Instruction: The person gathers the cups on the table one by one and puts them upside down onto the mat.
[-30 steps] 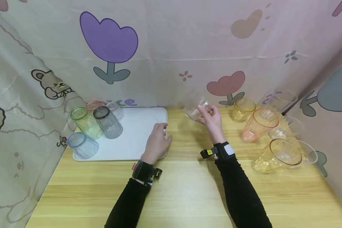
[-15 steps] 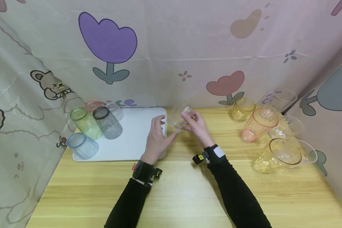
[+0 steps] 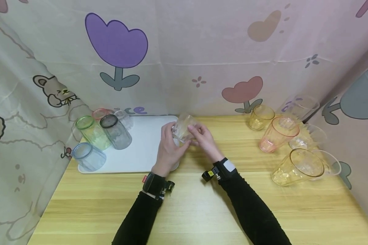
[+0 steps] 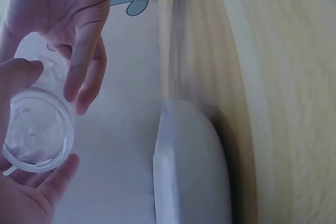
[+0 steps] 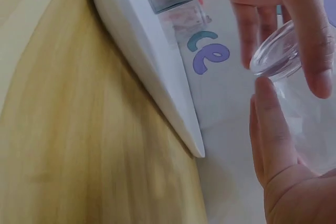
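Note:
A small clear glass (image 3: 184, 126) is held tilted between both hands above the right end of the white tray (image 3: 145, 146). My left hand (image 3: 169, 149) grips one end of it. In the left wrist view, the thumb and fingers go round the glass's round end (image 4: 37, 132). My right hand (image 3: 208, 142) holds the glass by its other end, thumb on the near side. Seen from the right wrist, a thick clear rim (image 5: 278, 51) lies between the two hands' fingertips. Part of the glass is hidden behind the fingers.
On the tray's left side stand a green glass (image 3: 93, 132), a grey glass (image 3: 116, 132), a blue glass (image 3: 89, 157), a red-rimmed one (image 3: 102, 113) and a clear one (image 3: 125, 119). Yellow (image 3: 297, 168), pink (image 3: 277, 134) and clear glasses stand at the table's right. A printed curtain (image 3: 178, 51) hangs behind.
The right hand has carried the clear glass leftward to the left hand. The left hand, apart from the glass before, now has its fingers round it.

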Demonstrator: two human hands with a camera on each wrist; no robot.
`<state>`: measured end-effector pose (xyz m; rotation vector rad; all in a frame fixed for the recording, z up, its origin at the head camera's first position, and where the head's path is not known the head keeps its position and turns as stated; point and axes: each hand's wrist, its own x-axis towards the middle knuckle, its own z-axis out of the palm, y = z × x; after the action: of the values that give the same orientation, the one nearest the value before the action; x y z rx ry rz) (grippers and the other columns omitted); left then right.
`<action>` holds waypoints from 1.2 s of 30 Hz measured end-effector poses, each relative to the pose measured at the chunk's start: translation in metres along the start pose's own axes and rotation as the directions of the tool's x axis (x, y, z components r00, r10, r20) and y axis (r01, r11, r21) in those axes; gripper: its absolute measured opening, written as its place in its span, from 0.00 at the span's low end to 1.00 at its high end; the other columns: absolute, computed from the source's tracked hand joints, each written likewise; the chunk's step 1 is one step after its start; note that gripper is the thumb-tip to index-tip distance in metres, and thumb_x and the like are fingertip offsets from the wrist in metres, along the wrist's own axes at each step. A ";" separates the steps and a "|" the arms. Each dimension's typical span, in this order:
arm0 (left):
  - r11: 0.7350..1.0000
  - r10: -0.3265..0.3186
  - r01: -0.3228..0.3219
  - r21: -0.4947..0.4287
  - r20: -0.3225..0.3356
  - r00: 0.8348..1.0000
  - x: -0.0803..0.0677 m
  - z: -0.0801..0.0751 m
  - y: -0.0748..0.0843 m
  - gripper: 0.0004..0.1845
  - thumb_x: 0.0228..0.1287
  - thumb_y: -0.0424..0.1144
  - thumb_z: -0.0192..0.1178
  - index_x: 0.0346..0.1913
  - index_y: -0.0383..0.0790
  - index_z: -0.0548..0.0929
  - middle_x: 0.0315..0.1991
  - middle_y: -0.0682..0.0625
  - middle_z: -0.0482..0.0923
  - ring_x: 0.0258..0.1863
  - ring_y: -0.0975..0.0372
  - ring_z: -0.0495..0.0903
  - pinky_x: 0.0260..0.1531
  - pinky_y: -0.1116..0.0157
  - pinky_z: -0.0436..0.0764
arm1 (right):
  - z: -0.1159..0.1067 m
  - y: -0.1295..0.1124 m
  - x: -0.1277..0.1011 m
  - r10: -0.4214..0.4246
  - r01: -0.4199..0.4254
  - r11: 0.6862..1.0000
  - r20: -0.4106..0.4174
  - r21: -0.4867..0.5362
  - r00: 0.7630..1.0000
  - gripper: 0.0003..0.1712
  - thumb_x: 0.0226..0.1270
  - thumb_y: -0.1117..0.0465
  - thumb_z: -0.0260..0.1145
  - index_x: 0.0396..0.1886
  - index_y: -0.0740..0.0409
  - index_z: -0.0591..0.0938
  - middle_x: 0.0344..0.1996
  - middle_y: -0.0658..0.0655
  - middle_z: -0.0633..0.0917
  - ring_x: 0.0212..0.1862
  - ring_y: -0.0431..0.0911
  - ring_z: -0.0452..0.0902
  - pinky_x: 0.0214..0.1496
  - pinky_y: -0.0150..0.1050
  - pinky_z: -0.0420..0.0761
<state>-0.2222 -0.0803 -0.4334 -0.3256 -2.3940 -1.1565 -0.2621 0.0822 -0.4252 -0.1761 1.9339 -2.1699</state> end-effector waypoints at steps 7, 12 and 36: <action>0.999 0.051 -0.051 -0.001 -0.047 0.998 0.003 -0.008 0.001 0.45 0.57 0.41 0.77 0.71 0.33 0.61 0.68 0.37 0.66 0.60 0.46 0.77 0.59 0.50 0.82 | 0.001 0.002 -0.001 -0.024 0.025 0.999 0.052 -0.029 0.998 0.44 0.81 0.39 0.55 0.79 0.66 0.59 0.66 0.68 0.73 0.57 0.58 0.80 0.55 0.48 0.87; 0.996 0.082 -0.085 -0.020 -0.112 0.990 0.009 -0.022 0.001 0.44 0.55 0.36 0.77 0.70 0.32 0.62 0.67 0.36 0.67 0.60 0.44 0.77 0.59 0.50 0.82 | 0.004 0.001 -0.001 -0.047 0.048 0.999 0.062 -0.006 0.997 0.40 0.84 0.38 0.43 0.77 0.65 0.61 0.64 0.70 0.74 0.57 0.65 0.80 0.54 0.54 0.87; 0.981 0.190 -0.162 0.110 -0.347 0.918 0.019 -0.108 0.006 0.33 0.64 0.34 0.72 0.69 0.31 0.72 0.66 0.33 0.70 0.68 0.44 0.69 0.70 0.48 0.68 | 0.034 0.021 -0.016 0.041 0.076 0.711 0.150 -0.699 0.988 0.36 0.60 0.62 0.78 0.66 0.72 0.77 0.51 0.62 0.84 0.41 0.49 0.79 0.47 0.43 0.83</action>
<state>-0.2037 -0.1611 -0.3610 -0.2724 -2.0402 -0.9448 -0.2365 0.0511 -0.4412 -0.4727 2.5615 -1.2462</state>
